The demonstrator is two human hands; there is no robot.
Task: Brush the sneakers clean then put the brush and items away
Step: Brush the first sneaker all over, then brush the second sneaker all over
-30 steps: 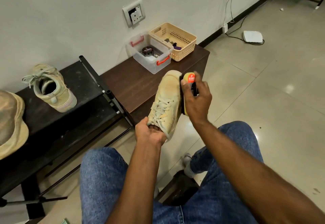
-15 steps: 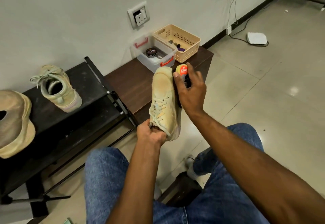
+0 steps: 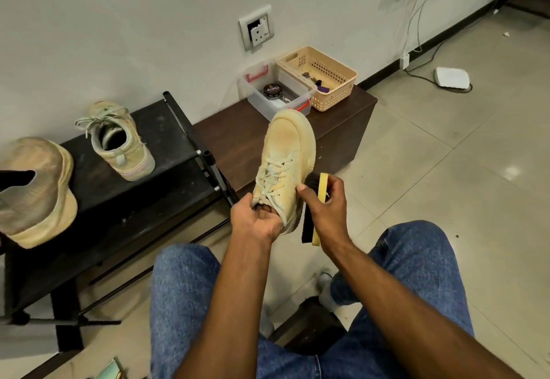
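Fingers of the left hand (image 3: 256, 221) curl into the sneaker (image 3: 282, 167) at its opening, held up over the knees; it looks light and soft, so that firm edge suits gripping; right hand (image 3: 324, 209) grips the stiff brush (image 3: 322, 188) against its side.

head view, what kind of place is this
Probably an entryway or hallway at home: a black shoe rack holding sneakers, a low wooden bench against the wall, and a tiled floor.
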